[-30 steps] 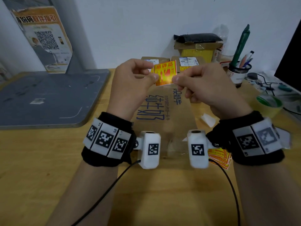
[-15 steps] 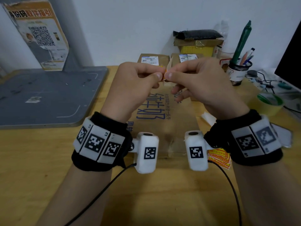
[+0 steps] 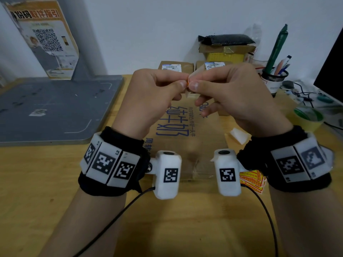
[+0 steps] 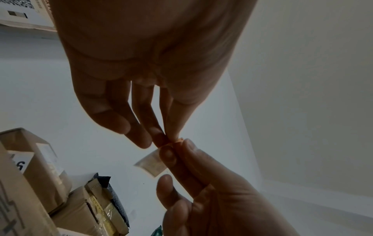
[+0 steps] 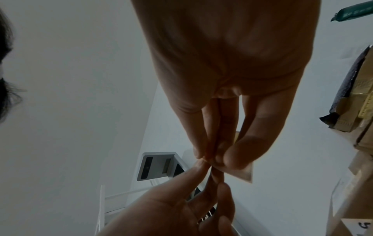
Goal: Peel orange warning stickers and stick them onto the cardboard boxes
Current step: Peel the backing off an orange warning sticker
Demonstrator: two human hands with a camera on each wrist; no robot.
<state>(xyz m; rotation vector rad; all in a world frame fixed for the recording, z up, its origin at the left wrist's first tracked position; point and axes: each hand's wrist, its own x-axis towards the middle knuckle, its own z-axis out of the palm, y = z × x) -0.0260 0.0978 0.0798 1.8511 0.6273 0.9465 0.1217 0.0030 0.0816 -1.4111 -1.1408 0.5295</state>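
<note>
My left hand [image 3: 179, 82] and right hand [image 3: 194, 84] meet fingertip to fingertip above the table, both pinching one orange warning sticker [image 3: 187, 85] seen edge-on. Only a sliver of orange shows between the thumbs. In the left wrist view the orange edge [image 4: 178, 140] sits in the pinch and the pale backing [image 4: 151, 166] hangs beside the right fingers. The right wrist view shows the same pale corner [image 5: 245, 173] sticking out past the right fingertips. A flat cardboard box [image 3: 185, 145] with blue print lies under the hands. Two small cardboard boxes [image 3: 176, 66] stand behind.
A stack of orange stickers [image 3: 252, 179] lies under my right wrist, with a loose white backing slip [image 3: 238, 136] nearby. A tape roll [image 3: 309, 116], pen holder [image 3: 274, 76] and monitor [image 3: 332, 67] crowd the right. A grey board [image 3: 52, 112] covers the left.
The sticker was held flat with its orange face to me; it is now turned edge-on. Both hands have closed in so thumbs and forefingers meet at one edge.
</note>
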